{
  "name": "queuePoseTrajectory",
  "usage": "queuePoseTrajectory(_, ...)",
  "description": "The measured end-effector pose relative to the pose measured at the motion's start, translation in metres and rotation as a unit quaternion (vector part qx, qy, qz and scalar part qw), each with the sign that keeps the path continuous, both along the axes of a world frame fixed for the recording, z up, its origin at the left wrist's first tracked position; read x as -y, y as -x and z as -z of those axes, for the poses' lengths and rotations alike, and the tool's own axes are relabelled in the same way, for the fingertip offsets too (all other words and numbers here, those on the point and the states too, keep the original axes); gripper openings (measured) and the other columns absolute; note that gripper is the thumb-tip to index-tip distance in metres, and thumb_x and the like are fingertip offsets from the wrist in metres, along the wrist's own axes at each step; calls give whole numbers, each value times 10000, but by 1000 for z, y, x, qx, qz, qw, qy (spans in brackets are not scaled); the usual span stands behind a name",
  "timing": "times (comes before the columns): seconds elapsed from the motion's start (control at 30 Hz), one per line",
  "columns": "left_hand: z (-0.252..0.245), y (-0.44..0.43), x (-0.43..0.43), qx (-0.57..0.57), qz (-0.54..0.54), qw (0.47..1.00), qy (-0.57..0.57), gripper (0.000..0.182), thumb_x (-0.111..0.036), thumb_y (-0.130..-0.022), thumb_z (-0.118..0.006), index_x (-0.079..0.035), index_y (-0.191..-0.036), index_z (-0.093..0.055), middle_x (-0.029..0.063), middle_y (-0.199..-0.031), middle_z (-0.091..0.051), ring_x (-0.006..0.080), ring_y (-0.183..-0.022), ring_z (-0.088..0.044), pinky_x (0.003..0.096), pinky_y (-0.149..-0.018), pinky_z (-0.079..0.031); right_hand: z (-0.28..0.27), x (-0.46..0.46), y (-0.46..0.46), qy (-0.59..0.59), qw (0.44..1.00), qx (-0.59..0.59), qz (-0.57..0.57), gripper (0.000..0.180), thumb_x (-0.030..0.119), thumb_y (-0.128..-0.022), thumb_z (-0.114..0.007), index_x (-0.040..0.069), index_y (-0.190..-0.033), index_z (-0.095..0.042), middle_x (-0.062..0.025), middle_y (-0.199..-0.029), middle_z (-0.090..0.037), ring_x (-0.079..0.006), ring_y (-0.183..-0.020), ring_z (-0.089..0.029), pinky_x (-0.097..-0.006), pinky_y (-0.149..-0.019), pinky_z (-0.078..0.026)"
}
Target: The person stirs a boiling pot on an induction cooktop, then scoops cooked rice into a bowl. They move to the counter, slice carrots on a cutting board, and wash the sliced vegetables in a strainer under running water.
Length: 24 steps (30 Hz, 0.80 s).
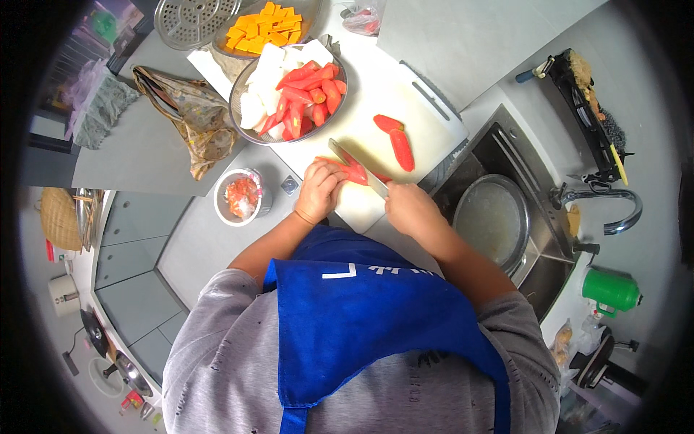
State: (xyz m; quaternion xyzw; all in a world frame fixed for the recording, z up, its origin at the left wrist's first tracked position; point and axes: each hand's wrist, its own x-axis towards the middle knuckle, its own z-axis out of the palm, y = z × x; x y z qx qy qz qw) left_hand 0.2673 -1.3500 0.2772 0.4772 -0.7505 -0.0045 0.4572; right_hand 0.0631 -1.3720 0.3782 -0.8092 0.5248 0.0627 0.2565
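Note:
My right hand point(410, 209) grips the handle of a kitchen knife point(360, 169), its blade slanting up and left across a red carrot point(352, 172) on a pale cutting board point(374, 97). The fingers of my left hand point(321, 190) are curled onto the carrot, left of the blade. Two more carrot pieces point(401, 151) lie farther up the board, touching end to end. At the board's left edge stands a mesh strainer bowl point(234, 108) holding white chunks point(268, 68) and cut carrot pieces point(297, 93).
Behind the strainer are a bowl of orange cut pieces point(264, 28) and a perforated metal disc point(195, 20). A waste bucket point(221, 209) holds scraps at the left, near a patterned cloth point(209, 127). On the right, a metal sink point(542, 266) holds a round pan point(490, 222) below a faucet point(602, 194).

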Motion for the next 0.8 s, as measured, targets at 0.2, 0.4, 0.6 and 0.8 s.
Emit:
queuePoseTrajectory(0.2, -13, -5, -1, 18, 13, 999, -37, 297, -19, -674, -722, -38, -961, -647, 95, -918, -601, 293, -901, -562, 394, -820, -459, 13, 9, -14, -12, 999, 13, 41, 193, 137, -867, -497, 2, -936, -616, -248, -880, -654, -403, -874, -639, -485, -802, -501)
queuePoseTrajectory(0.4, -39, -34, 7, 200, 18, 965, -170, 334, -124, -777, -622, -46, -1101, -635, 87, -1002, -614, 286, -907, -550, 394, -789, -456, 10, 16, 18, -15, 995, 10, 93, 228, 207, -876, -543, 3, -946, -616, -253, -900, -647, -412, -892, -625, -483, -826, -490)
queuePoseTrajectory(0.6, -37, -20, 23, 179, 57, 970, -153, 172, -140, -788, -561, -69, -933, -622, 67, -918, -579, 256, -877, -572, 368, -788, -462, 11, 14, 31, 55, 989, 62, 120, 204, 172, -844, -584, -26, -875, -619, -245, -823, -645, -413, -824, -624, -482, -766, -494)
queuePoseTrajectory(0.8, -25, 3, 19, 79, 71, 987, -122, 216, -90, -733, -667, -58, -943, -632, 86, -939, -597, 288, -848, -575, 382, -759, -485, -6, 2, 34, 52, 987, 90, 126, 195, 173, -858, -564, -18, -857, -609, -245, -804, -642, -423, -798, -622, -495, -739, -493)
